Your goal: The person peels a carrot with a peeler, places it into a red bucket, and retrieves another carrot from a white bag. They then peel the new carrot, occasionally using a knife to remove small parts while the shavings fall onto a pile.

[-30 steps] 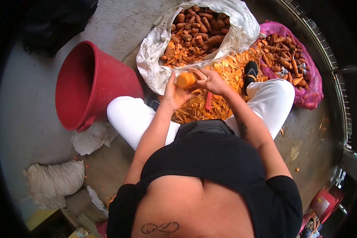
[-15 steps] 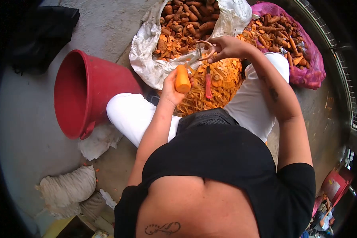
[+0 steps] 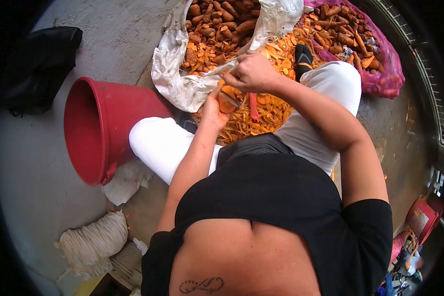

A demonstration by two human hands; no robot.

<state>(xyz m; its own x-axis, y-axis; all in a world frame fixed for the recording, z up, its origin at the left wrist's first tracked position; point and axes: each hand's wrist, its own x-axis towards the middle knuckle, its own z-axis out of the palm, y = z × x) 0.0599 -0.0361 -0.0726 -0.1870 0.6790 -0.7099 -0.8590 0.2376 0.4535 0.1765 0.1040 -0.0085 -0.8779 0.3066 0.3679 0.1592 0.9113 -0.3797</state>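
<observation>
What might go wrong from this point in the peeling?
1. The peeler in the right hand works right against the short carrot gripped by the left hand; a slip may nick those fingers.
2. A red-handled tool lies half buried in the peel pile under the hands; reaching in blind may be risky.

soft, even daylight, bright on the pale floor (image 3: pixel 44 163) and white trousers (image 3: pixel 158 145), with only faint shadows. heavy fisheye bending curves everything toward the edges, and a black vignette rings the corners. centre sharp; the margins smear slightly.
</observation>
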